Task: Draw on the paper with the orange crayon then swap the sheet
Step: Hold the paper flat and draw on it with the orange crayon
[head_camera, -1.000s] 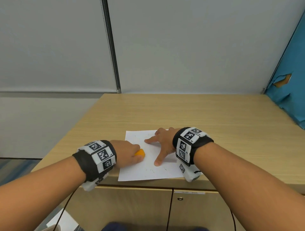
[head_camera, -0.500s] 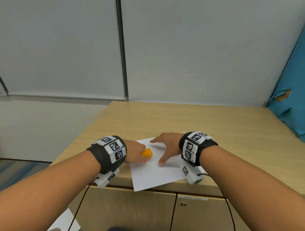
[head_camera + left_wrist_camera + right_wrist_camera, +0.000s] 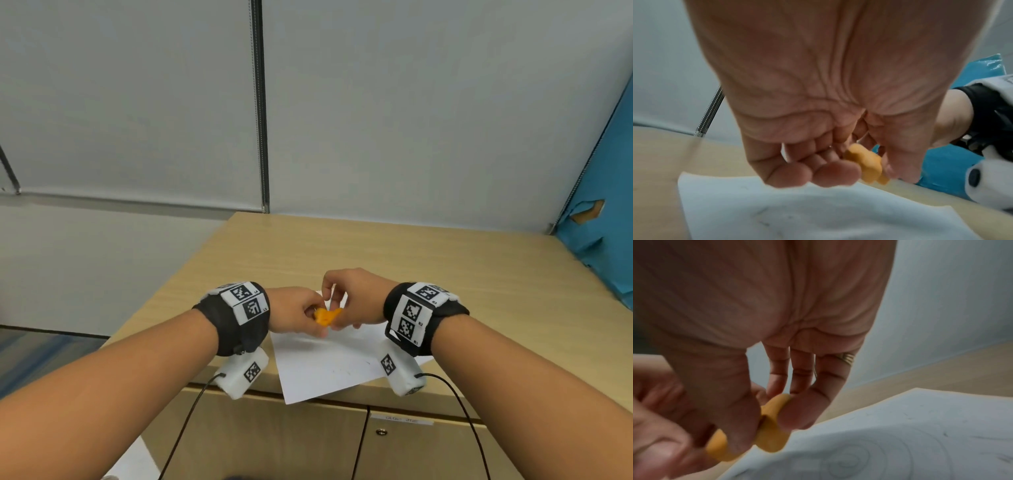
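A chunky, lobed orange crayon (image 3: 327,317) hangs just above the white sheet of paper (image 3: 329,366), held between both hands. My left hand (image 3: 299,313) curls its fingers round one end of the crayon (image 3: 865,162). My right hand (image 3: 356,301) pinches the other end of the crayon (image 3: 770,420) between thumb and fingers. The paper (image 3: 797,216) lies skewed at the table's front edge, one corner past it, and carries faint marks (image 3: 869,457).
The wooden table top (image 3: 394,253) stretches back to a grey wall. A blue sheet (image 3: 603,212) hangs at the right. Cabinet doors (image 3: 411,448) sit below the front edge. Wrist camera cables dangle in front of them.
Both hands have lifted off the paper and met above it. The right hand, flat on the sheet before, now pinches the crayon held by the left. The sheet has turned askew.
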Action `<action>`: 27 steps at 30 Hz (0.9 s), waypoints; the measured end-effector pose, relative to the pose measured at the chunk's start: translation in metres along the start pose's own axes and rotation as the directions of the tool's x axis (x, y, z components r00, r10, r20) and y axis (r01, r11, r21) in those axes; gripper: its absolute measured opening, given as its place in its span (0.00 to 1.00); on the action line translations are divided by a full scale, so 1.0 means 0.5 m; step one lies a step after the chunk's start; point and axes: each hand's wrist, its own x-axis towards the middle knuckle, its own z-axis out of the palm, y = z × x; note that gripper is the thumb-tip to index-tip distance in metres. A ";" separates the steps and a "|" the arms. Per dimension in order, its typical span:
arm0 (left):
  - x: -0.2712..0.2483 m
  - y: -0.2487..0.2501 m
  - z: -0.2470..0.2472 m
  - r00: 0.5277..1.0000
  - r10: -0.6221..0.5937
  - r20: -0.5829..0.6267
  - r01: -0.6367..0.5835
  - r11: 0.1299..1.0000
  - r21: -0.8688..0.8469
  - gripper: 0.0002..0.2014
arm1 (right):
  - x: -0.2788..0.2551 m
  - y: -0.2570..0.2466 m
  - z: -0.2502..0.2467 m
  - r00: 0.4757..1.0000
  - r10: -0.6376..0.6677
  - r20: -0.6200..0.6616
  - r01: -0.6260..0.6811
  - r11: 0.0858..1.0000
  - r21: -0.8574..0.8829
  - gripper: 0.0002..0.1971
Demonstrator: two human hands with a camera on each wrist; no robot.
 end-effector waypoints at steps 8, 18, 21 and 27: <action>0.040 -0.045 0.004 0.986 -0.147 0.073 0.110 0.921 0.373 0.59 | 0.034 0.016 -0.007 0.992 0.118 0.033 -0.115 0.990 -0.083 0.11; 0.084 -0.100 0.025 0.929 -0.281 0.241 0.149 0.880 0.451 0.65 | 0.091 0.026 0.037 0.963 0.183 0.198 -0.200 0.977 0.071 0.13; 0.083 -0.099 0.024 0.920 -0.302 0.250 0.166 0.877 0.450 0.64 | 0.099 0.021 0.044 0.971 0.081 0.226 -0.093 0.995 0.044 0.14; 0.083 -0.105 0.033 0.938 -0.281 0.202 0.178 0.892 0.416 0.68 | 0.116 0.034 0.005 0.994 0.081 0.073 -0.058 0.961 -0.271 0.16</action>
